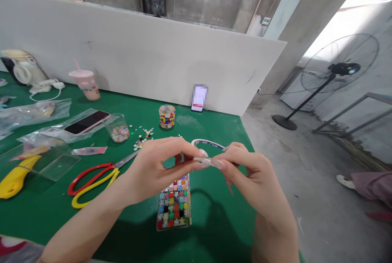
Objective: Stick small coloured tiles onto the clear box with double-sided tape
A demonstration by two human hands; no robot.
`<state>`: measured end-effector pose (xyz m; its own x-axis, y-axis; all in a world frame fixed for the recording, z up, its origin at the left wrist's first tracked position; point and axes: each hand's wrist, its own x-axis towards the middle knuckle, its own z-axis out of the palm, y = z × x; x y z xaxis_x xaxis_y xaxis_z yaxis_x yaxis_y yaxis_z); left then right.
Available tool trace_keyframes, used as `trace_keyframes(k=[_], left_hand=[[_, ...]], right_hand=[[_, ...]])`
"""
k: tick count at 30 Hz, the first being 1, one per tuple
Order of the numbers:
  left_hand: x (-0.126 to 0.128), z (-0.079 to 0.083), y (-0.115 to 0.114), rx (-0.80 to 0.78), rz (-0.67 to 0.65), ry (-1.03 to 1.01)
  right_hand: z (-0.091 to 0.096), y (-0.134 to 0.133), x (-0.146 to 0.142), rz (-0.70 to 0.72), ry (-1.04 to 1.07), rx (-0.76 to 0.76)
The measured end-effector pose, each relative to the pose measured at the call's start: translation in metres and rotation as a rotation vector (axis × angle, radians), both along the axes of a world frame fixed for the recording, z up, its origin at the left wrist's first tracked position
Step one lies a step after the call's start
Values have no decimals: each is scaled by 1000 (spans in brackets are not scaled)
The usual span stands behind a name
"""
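Observation:
My left hand and my right hand meet fingertip to fingertip above the green table. Between thumbs and forefingers they pinch something very small and pale; what it is cannot be made out. Directly below the hands lies a rectangular piece covered in coloured mosaic tiles. A roll of tape lies just behind the fingers.
Red-and-yellow scissors lie to the left, with a clear box and a yellow tool. Further back are loose tiles, a cup of tiles, a mosaic jar, a phone and a pink drink cup. A fan stands right.

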<state>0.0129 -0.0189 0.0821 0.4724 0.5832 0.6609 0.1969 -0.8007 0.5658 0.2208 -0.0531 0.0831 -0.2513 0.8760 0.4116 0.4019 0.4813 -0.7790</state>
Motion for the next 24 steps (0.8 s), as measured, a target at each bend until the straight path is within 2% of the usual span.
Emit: trace_keyframes(k=[24], left_hand=[[1, 1, -2, -78, -5, -45]], right_hand=[[1, -4, -2, -15, -44, 26]])
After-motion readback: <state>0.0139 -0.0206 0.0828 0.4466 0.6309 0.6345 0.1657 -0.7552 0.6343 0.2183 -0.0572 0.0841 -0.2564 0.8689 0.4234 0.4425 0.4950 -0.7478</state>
